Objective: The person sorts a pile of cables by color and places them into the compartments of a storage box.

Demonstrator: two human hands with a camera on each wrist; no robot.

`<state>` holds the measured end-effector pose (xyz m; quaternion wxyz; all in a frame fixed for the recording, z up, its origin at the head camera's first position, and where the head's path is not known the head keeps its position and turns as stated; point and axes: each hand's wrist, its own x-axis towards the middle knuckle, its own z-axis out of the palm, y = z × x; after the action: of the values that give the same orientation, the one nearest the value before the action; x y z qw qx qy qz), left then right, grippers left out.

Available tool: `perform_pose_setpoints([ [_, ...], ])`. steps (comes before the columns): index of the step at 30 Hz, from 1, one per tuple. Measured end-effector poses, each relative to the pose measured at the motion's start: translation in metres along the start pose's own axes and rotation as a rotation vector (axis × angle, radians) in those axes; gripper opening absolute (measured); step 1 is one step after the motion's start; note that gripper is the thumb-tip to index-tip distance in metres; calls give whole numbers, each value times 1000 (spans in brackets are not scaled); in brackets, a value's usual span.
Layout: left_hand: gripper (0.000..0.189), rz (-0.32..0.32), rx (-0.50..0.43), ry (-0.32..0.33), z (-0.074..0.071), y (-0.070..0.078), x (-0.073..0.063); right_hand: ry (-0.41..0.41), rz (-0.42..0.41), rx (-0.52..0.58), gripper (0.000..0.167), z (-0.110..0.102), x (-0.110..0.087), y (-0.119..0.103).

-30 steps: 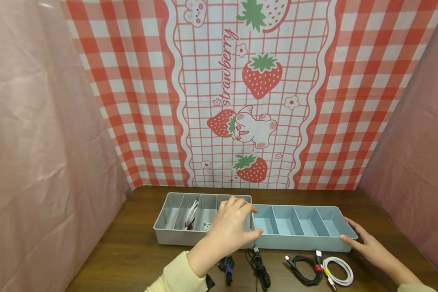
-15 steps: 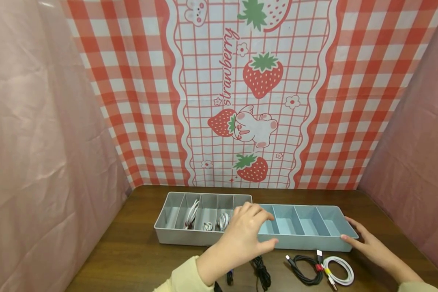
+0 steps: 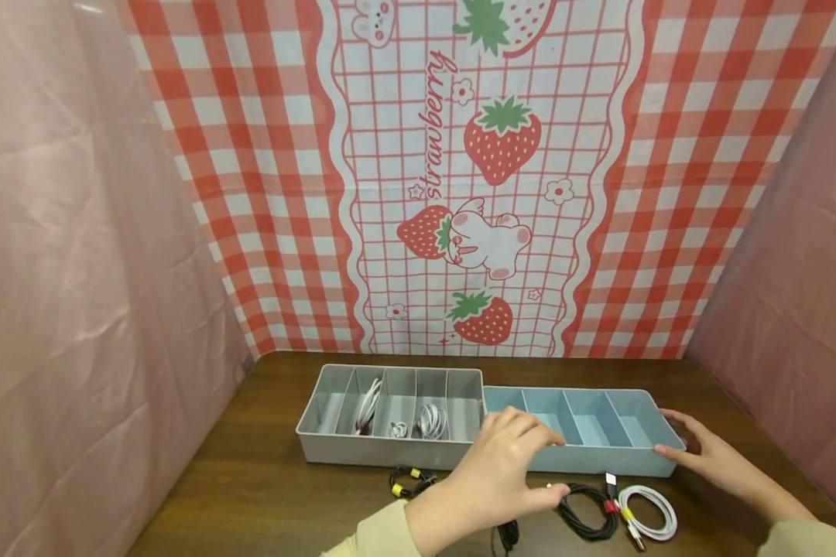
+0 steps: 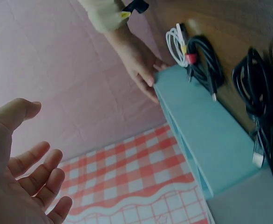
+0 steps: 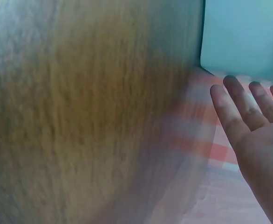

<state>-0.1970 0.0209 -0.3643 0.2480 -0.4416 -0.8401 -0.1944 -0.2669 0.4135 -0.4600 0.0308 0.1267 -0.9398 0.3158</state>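
Note:
My left hand [image 3: 495,472] hovers in front of the light blue divided box [image 3: 592,462], fingers loosely bent and thumb apart, nothing in its grasp. In the left wrist view, its relaxed fingers [image 4: 41,179] hang away from the box. At the box's right end rests my right hand [image 3: 717,464], thumb at the front corner and fingers along the end wall. The right wrist view shows those fingers [image 5: 241,105] nearly straight beside the blue wall. No contents show in the blue compartments in sight; my left hand covers part of the box.
A grey divided box [image 3: 362,450] adjoins on the left, holding white cables [image 3: 432,422]. In front lie a coiled black cable [image 3: 585,532] with a red tie, a white cable [image 3: 669,517], and a black cable [image 3: 402,490] with yellow ties. Another black cable [image 3: 507,535] is partly hidden.
My left hand has moved right, from over the grey box to in front of the blue one, uncovering the grey compartments and the yellow-tied cable. The right hand stays at the blue box's end.

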Motion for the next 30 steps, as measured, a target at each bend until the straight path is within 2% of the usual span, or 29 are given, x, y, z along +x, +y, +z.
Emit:
perform_pose_setpoints([
  [5,43,36,6,-1,10,6,4,15,-38,-11,72,-3,3,3],
  [13,45,61,-61,-56,29,12,10,-27,-23,-14,71,-9,2,3],
  [25,49,74,-63,-97,55,18,16,-60,4,-56,68,-12,4,2],
  [30,52,79,-95,-159,62,20,19,-126,9,55,69,-12,4,0],
])
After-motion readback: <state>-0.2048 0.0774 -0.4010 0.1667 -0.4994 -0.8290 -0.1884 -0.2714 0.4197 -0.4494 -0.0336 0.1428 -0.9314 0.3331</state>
